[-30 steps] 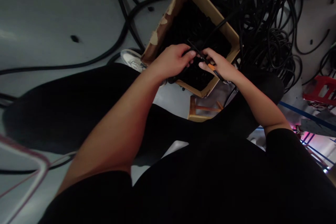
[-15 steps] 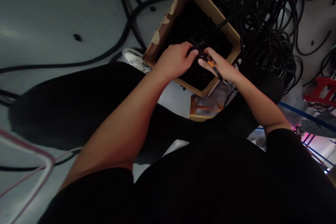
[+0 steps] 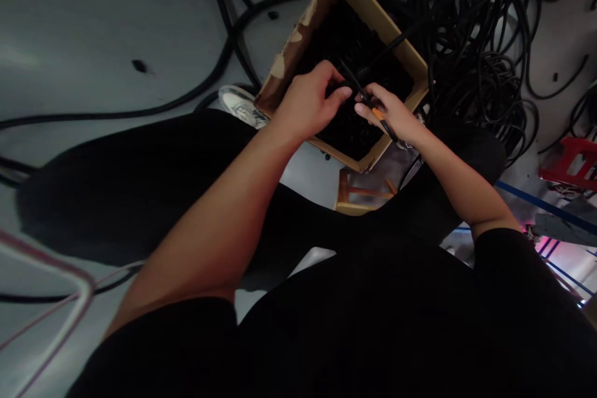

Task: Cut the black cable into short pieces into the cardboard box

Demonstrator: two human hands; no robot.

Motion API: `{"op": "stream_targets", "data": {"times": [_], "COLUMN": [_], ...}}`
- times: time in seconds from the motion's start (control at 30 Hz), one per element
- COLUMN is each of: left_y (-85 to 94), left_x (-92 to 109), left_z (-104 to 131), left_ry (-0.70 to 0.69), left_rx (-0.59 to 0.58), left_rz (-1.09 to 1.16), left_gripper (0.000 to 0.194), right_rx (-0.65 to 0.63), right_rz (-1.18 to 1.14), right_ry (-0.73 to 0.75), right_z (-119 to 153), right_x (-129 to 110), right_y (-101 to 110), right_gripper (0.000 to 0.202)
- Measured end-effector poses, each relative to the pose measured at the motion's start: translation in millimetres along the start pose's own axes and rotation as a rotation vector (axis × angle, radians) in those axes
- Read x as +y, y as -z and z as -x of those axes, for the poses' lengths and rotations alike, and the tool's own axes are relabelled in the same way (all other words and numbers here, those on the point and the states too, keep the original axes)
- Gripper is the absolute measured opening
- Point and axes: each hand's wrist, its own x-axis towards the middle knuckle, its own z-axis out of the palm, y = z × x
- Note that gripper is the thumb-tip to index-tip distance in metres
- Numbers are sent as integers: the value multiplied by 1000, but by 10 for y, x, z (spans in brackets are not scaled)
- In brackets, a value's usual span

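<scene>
My left hand (image 3: pixel 308 99) is over the cardboard box (image 3: pixel 388 17), thumb and fingers curled round the dark end of a black cable (image 3: pixel 396 39). That cable slants in from the upper right. The grip itself is hard to see against the dark contents. Close beside it, my right hand (image 3: pixel 389 112) is closed on a hand tool with orange and black handles (image 3: pixel 379 117), scissors or pliers. Its dark, slim jaws point up and left, past the left fingertips. Small black pieces fill the box; their kind is too dark to make out.
Coils of black cable (image 3: pixel 466 31) heap beyond the box on the right. Thick cable (image 3: pixel 186 102) crosses the floor at left among scattered small black pieces (image 3: pixel 138 66). A wooden stool (image 3: pixel 354 206) stands below the box, a red stool (image 3: pixel 571 158) far right. My shoe (image 3: pixel 237 104) touches the box.
The tool has swung slightly, its jaws looking closer together and more in line with the handles. My left fingers have drawn a little back from it.
</scene>
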Motion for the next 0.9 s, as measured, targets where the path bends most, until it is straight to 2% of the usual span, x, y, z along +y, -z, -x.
{"op": "stream_targets", "data": {"times": [0.13,0.3,0.47,0.57,0.77,0.9], "left_y": [-1,38,56,109,150,127], "left_x": [47,20,44,82,-42,-52], "left_z": [13,0,-5,-14,-93,-73], "left_ry": [-23,13,-20,-12,14,34], "left_rx": [-27,18,-132,-187,-100,-140], "left_rz": [17,-70,-2,-24,-44,24], "left_gripper": [35,38,44,47,51,59], "right_rx": [-20,3,-57,-69,-55,-67], "right_rz": [57,130,101,114,30,34], "right_ry": [23,4,54,34,-58,18], "right_z": [-17,1,1,14,97,117], "right_x": [52,53,85,89,120,231], "right_y": [26,89,125,168,208,178], "right_gripper": [75,77,75,71,74,74]}}
